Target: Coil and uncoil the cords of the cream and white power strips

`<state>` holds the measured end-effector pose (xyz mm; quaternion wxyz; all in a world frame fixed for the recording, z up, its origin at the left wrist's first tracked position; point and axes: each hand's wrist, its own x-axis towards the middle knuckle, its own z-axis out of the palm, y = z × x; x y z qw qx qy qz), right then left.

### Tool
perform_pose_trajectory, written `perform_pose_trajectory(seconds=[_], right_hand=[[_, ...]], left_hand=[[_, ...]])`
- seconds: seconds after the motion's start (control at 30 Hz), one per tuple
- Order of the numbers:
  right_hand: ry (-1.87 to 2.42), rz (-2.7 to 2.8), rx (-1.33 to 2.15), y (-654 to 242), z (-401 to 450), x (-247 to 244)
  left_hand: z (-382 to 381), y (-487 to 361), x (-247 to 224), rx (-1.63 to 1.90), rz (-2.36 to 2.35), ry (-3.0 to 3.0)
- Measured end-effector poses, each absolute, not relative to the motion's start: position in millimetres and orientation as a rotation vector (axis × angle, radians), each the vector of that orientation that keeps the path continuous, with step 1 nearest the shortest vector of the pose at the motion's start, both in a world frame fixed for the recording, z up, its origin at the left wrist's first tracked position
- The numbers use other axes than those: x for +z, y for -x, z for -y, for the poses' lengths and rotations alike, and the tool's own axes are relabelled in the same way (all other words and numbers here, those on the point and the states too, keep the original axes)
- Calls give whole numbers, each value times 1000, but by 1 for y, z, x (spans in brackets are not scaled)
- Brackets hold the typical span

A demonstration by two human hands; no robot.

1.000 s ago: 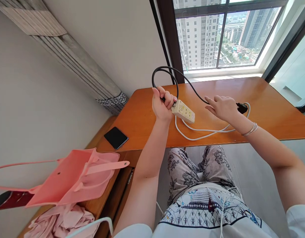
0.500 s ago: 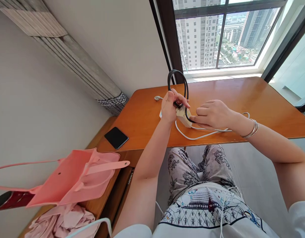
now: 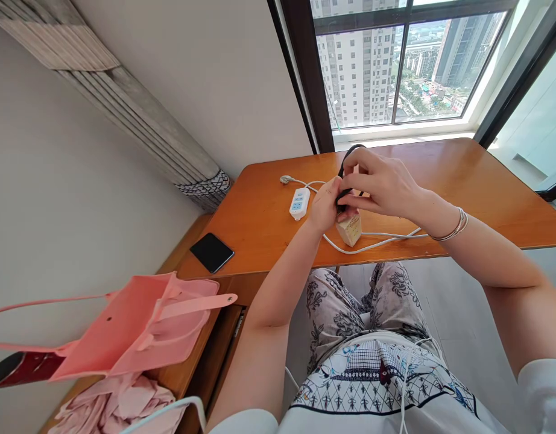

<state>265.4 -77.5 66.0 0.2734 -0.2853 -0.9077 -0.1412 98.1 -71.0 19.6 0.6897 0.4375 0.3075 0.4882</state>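
Observation:
Over the wooden desk, my left hand is closed around a bundled black cable. A cream-coloured block with faint print on its end shows just under the fingers; whether the cable joins it is hidden. My right hand is against the left one, its bent fingers and thumb gripping the black cable where it loops over. A small white power strip lies to the left of my hands. Its white cord runs under them to the right.
A white plug rests on the wooden desk behind the power strip. Toward the front left lies a black phone. A pink bag and crumpled pink cloth are at lower left. Beyond the desk is a window.
My right hand has moved up and left to meet the left hand. The large upright cable loop is now lower and gathered. My left hand has shifted right, uncovering the power strip.

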Motion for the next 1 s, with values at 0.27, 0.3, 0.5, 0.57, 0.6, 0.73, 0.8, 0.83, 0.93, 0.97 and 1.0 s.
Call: perform_pose_trajectory(seconds=[0.27,0.3,0.5,0.57,0.6,0.73,0.8,0.83,0.93,0.97,1.0], right_hand=[[919,2342,-162,-272,64,86],[906,2358,-134,-276,62,88],[1002,2385,-25,-302,41,87],[1057,2366,52,-308,35,76],[1066,2353,109,-310,32,69],[1019,2249,383,-309,30,49],[1012,2155,446,-305,29,44],[1017,2101,468,-303,29,43],[1026,1937,637,-297,21,38],[1021,1888,736,-295,17,34],[1010,1845,844,-294,13,30]], left_hand=[[69,-100,27,953,-664,-901],[69,-99,26,932,-661,-906],[65,-86,27,888,-636,-890],[63,-84,29,903,-633,-859],[62,-83,30,911,-630,-847],[56,-81,30,922,-612,-815],[53,-81,28,922,-605,-799],[51,-81,27,922,-601,-791],[43,-83,25,923,-587,-753],[40,-83,25,924,-579,-733],[36,-84,24,928,-570,-709]])
